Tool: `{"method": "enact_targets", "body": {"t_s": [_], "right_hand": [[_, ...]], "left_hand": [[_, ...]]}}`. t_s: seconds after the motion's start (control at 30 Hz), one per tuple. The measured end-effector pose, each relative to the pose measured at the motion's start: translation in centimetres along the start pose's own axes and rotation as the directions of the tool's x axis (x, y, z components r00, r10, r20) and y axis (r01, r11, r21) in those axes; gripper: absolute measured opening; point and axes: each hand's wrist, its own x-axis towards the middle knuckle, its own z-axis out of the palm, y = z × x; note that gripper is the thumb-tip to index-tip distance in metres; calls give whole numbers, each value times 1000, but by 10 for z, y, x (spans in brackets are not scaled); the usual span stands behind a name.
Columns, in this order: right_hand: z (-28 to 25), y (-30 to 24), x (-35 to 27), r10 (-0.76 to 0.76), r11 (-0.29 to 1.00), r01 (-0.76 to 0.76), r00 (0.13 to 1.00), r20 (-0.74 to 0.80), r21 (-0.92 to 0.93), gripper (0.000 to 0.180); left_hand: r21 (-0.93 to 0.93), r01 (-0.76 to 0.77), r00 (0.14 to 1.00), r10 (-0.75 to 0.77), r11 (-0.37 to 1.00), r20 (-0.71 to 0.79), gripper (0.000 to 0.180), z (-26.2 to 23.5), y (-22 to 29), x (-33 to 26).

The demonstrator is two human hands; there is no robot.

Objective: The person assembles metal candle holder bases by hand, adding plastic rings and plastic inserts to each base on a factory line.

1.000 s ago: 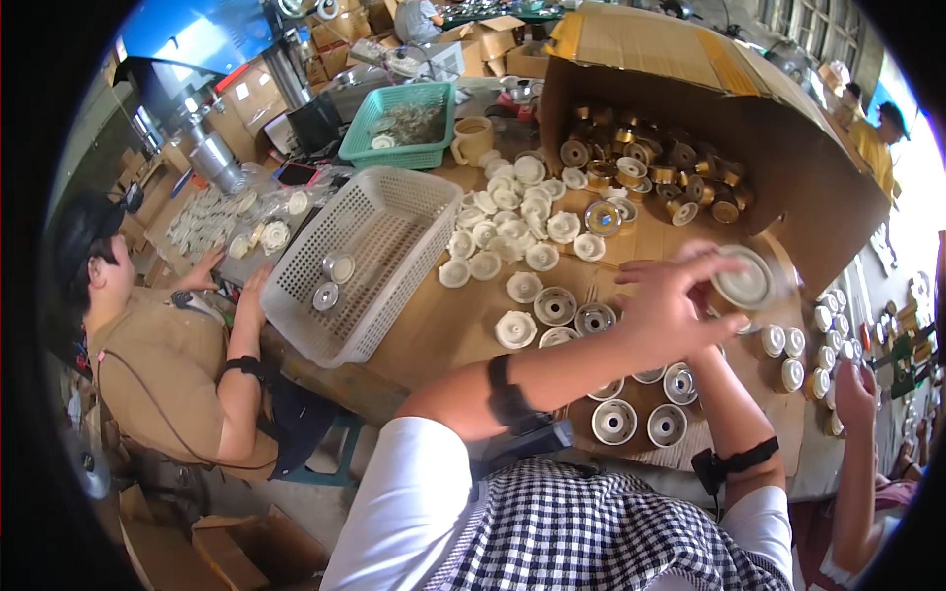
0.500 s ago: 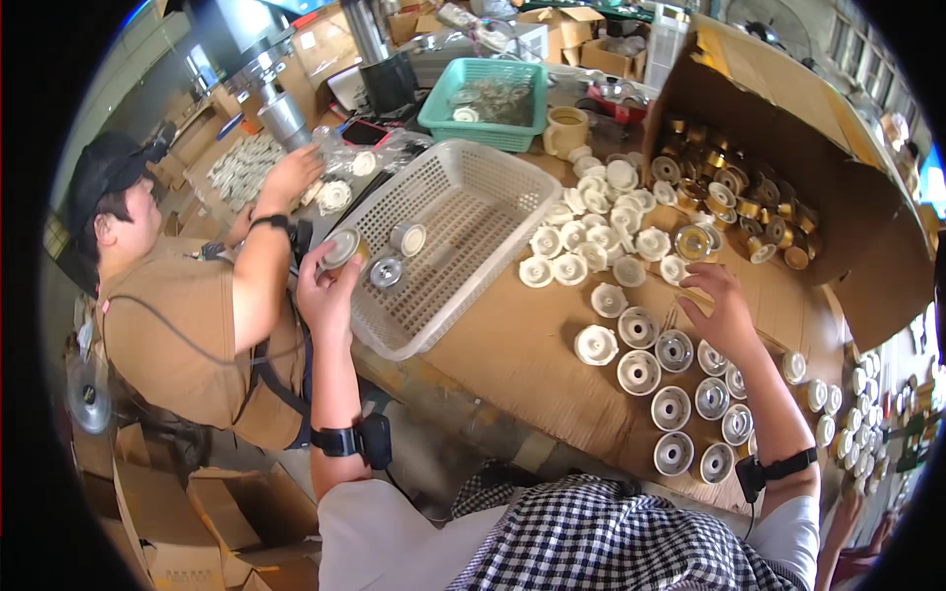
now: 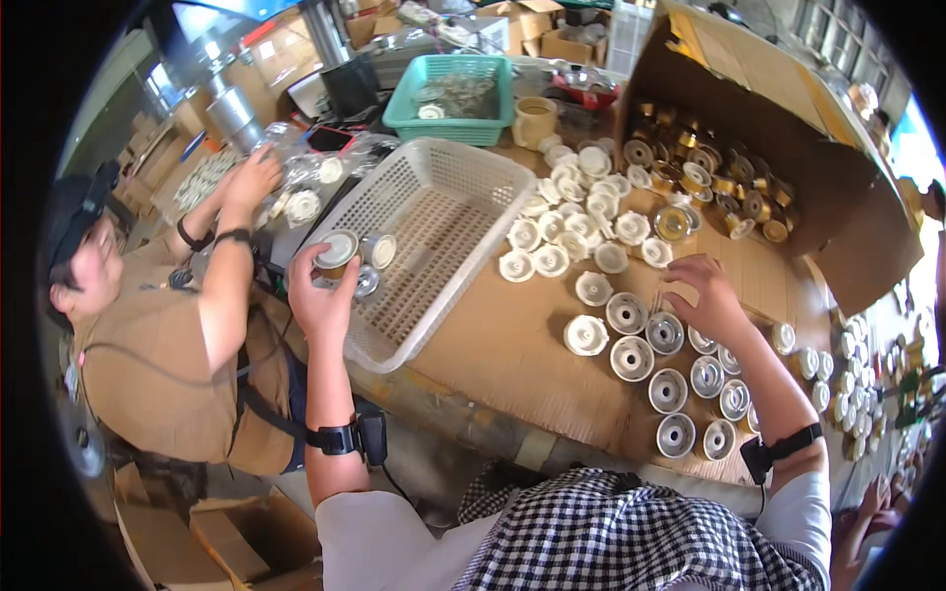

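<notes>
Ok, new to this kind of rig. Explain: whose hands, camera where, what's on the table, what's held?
No robot here: these are a person's two bare hands, seen from a fisheye camera worn on that person's head, looking down. That's why straight edges bend. Black bands are strapped to the forearms; the picture doesn't tell what they do.

The left hand holds a gold cup with a pale top at the left end of the white basket. The right hand is by the metal cups, with nothing visibly held.

Also on the table: a pile of white pieces, and a box on its side with gold cups inside. The person in brown at left is a co-worker.
</notes>
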Motion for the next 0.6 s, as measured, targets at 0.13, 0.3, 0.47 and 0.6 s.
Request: {"method": "enact_targets", "body": {"t_s": [0.13, 0.3, 0.47, 0.6], "right_hand": [[-9, 20, -13, 53, 998, -50, 994, 90, -35, 28], [-16, 35, -32, 140, 989, -136, 987, 75, -59, 27], [-9, 53, -24, 17, 997, -10, 996, 91, -79, 25], [-7, 70, 1, 89, 996, -88, 994, 65, -19, 23]], "left_hand": [[-89, 222, 959, -200, 971, 203, 37, 14, -24, 12], [-51, 222, 806, -154, 974, 572, 35, 31, -3, 35], [5, -30, 582, 14, 1000, 813, 37, 43, -12, 13], [59, -330, 470, 110, 942, 876, 33, 33, 2, 13]]}}
